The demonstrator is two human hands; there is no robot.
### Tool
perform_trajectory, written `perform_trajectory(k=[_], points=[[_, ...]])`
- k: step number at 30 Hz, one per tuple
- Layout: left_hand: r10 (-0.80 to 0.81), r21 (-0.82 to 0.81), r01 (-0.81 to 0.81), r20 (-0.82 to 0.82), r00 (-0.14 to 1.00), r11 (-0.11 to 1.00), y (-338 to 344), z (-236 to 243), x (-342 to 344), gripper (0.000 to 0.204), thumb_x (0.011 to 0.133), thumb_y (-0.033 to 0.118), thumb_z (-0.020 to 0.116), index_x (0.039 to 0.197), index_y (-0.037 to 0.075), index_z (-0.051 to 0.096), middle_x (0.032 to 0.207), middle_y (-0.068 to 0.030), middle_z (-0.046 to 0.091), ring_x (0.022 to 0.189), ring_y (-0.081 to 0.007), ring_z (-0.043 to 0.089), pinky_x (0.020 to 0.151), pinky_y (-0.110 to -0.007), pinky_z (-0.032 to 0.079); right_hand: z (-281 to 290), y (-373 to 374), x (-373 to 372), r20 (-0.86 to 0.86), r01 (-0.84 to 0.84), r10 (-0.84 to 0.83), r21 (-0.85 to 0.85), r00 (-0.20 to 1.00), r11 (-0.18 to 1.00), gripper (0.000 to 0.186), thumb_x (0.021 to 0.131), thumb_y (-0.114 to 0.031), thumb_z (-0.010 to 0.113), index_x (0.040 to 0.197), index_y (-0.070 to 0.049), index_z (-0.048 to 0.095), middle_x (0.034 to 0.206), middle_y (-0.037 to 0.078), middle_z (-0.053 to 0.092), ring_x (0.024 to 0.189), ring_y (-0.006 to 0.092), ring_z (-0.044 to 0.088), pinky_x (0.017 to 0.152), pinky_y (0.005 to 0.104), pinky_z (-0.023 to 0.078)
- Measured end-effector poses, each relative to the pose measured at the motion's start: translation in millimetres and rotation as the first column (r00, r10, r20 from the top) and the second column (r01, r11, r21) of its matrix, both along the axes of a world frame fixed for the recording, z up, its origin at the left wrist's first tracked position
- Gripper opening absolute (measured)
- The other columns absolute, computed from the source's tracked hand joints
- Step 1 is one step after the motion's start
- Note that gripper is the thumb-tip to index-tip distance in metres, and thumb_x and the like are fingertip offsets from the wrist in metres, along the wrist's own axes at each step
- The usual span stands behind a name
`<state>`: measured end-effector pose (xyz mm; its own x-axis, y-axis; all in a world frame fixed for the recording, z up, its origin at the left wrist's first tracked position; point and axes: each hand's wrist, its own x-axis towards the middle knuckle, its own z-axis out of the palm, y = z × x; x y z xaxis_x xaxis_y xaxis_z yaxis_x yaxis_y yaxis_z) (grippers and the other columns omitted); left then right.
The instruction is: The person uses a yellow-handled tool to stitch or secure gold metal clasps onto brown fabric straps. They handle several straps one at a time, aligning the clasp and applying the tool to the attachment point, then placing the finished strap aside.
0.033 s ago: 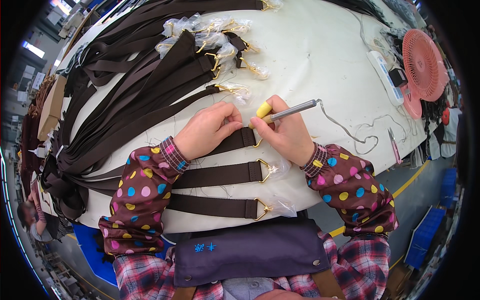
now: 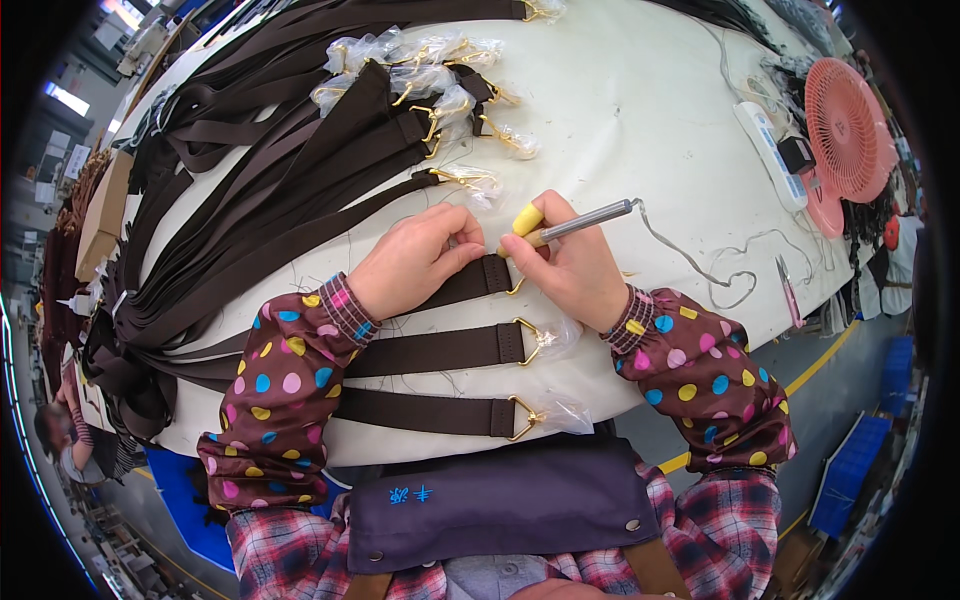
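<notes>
My left hand [image 2: 425, 255] rests over a dark brown strap [image 2: 463, 287], its thumb and fingertips pinched together close to the strap's stitched end. Whatever sits in that pinch is hidden. A slim corded pen-shaped tool [image 2: 585, 220] with a metal barrel is gripped in my right hand [image 2: 575, 262]; its tip points at the same strap end. A yellow finger cover [image 2: 528, 219] is on one right finger. Nearer to me lie a second strap [image 2: 435, 349] and a third strap [image 2: 425, 412], both with gold triangular rings partly wrapped in clear plastic.
A heap of brown straps [image 2: 270, 190] with plastic-wrapped gold hardware spreads over the left of the white table [image 2: 640, 130]. At the right are a pink fan [image 2: 845, 130], a white power strip [image 2: 770, 155] and pink-handled snips [image 2: 789, 290]. Blue crates [image 2: 848, 475] stand beyond the table edge.
</notes>
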<state>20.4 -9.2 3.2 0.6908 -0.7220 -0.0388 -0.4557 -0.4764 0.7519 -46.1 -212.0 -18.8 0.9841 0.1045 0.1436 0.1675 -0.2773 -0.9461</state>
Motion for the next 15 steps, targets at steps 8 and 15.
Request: perform_trajectory(k=[8, 15], points=[[0.018, -0.034, -0.020, -0.054, 0.998, 0.999, 2.4, -2.8, -0.8, 0.014, 0.091, 0.016, 0.062, 0.097, 0.004, 0.058, 0.088, -0.0125, 0.061, 0.080, -0.0299, 0.061, 0.070, -0.037, 0.048, 0.6, -0.4, -0.7, -0.003, -0.012, 0.012, -0.024, 1.000, 1.000, 0.019, 0.092, -0.010, 0.065, 0.093, -0.002, 0.048, 0.075, -0.001, 0.053, 0.063, 0.0019, 0.046, 0.053, 0.0194, 0.038], [0.008, 0.197, -0.021, 0.067, 0.998, 0.980, 13.1, 16.7, -31.3, 0.020, 0.091, 0.025, 0.064, 0.100, 0.008, 0.057, 0.088, -0.0084, 0.064, 0.082, -0.0262, 0.064, 0.069, -0.038, 0.050, 3.4, -10.9, -4.8, 0.092, 0.005, -0.006, 0.012, 0.996, 1.000, 0.017, 0.094, -0.012, 0.063, 0.094, -0.003, 0.049, 0.079, 0.001, 0.058, 0.063, 0.0034, 0.050, 0.054, 0.0191, 0.040]])
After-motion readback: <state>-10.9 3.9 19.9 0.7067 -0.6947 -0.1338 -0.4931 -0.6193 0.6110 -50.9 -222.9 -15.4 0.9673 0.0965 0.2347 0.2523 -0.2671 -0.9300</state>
